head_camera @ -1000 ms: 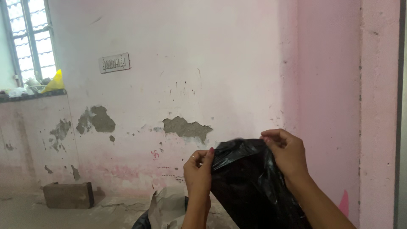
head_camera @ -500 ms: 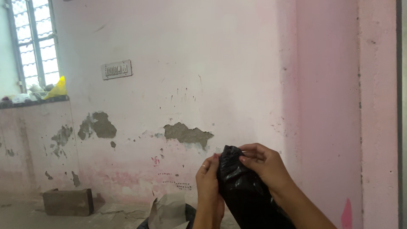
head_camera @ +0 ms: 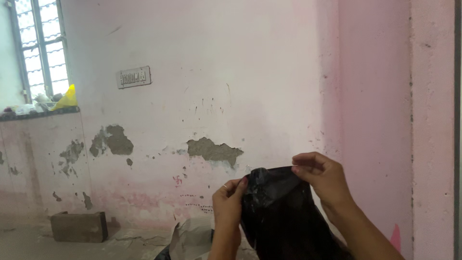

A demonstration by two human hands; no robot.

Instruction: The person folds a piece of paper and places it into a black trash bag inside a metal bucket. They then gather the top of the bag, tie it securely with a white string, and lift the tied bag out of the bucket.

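So both hands are up in front of a scuffed pink plaster wall (head_camera: pixel 250 86), holding a crinkly black plastic bag (head_camera: pixel 279 216) by its top edge. The left hand (head_camera: pixel 228 204) has its fingers (head_camera: pixel 239 185) pinched shut on the left corner of the bag's mouth, and the right hand (head_camera: pixel 323 178) pinches the right corner, stretching the edge between them. The bag hangs down in mid-air between the forearms. Down on the floor (head_camera: pixel 72 248) there's a brown wooden block (head_camera: pixel 79 226) by the wall and a crumpled grey paper sheet (head_camera: pixel 190 238) just below the hands.
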